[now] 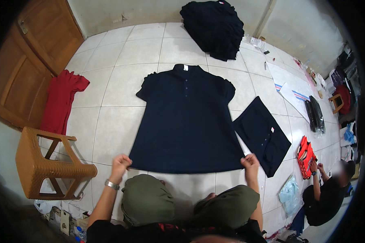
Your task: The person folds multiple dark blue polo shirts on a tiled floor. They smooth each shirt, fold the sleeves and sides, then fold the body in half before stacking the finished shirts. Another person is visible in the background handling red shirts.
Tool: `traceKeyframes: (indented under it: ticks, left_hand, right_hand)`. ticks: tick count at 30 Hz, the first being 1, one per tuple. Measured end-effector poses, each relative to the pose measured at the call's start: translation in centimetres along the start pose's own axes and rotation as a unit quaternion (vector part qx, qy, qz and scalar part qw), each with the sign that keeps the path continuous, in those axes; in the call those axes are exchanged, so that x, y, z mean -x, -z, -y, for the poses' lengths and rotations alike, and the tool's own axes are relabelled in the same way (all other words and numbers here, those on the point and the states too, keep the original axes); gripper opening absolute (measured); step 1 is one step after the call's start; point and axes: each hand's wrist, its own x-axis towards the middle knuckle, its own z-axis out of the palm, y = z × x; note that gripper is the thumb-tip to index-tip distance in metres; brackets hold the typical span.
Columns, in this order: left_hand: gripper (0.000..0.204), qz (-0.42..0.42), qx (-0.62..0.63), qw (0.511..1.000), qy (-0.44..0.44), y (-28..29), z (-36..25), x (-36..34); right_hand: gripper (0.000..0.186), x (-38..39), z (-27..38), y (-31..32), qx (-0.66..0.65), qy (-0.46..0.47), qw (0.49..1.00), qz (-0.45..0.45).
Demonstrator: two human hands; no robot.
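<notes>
A dark navy short-sleeved shirt (pixel 186 125) lies spread on the tiled floor before me, collar away from me and buttoned placket upward. My left hand (pixel 121 163) is closed on its lower left hem corner. The lower right hem corner is pinched in my right hand (pixel 250 161). Beside the shirt on the right rests a folded navy shirt (pixel 263 135), its near-left part close to my right hand. My knees, in green trousers, are just below the hem.
Navy garments (pixel 215 28) are heaped at the far wall. A red shirt (pixel 63 101) and a brown plastic stool (pixel 48 164) stand left by wooden doors (pixel 24 65). Rightward lie black plastic packs (pixel 314 115), an orange garment (pixel 306 158), a clear bag (pixel 288 196) and another person (pixel 328 194).
</notes>
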Motion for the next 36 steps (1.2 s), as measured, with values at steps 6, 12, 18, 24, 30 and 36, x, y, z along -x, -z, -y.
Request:
traceKeyframes:
  ticks: [6,12,18,24,30,36]
  left_hand:
    - [0.01,0.158,-0.004,0.983,0.098,3.0,14.7,3.3]
    - [0.011,0.144,-0.044,0.965,0.216,6.4,15.2,7.5]
    - [0.013,0.101,-0.059,0.957,0.267,8.6,13.5,9.7]
    - [0.015,0.078,-0.059,0.951,0.293,8.6,14.0,12.6]
    - [0.017,0.06,-0.059,0.948,0.308,8.2,14.4,14.0]
    - [0.019,0.062,-0.072,0.952,0.293,7.6,15.3,12.4]
  right_hand:
    - [0.029,7.5,-14.0,3.4,0.065,-0.165,0.984,-0.016]
    - [0.036,9.6,-12.0,5.4,0.137,-0.365,0.911,0.136]
    - [0.024,11.4,-4.3,5.7,-0.062,-0.373,0.912,0.157]
    - [0.025,16.9,-4.4,6.8,0.009,-0.414,0.903,0.115]
    - [0.026,22.2,-12.1,10.1,0.168,-0.455,0.868,0.107]
    - [0.027,21.6,-15.5,9.9,0.472,-0.359,0.778,0.206]
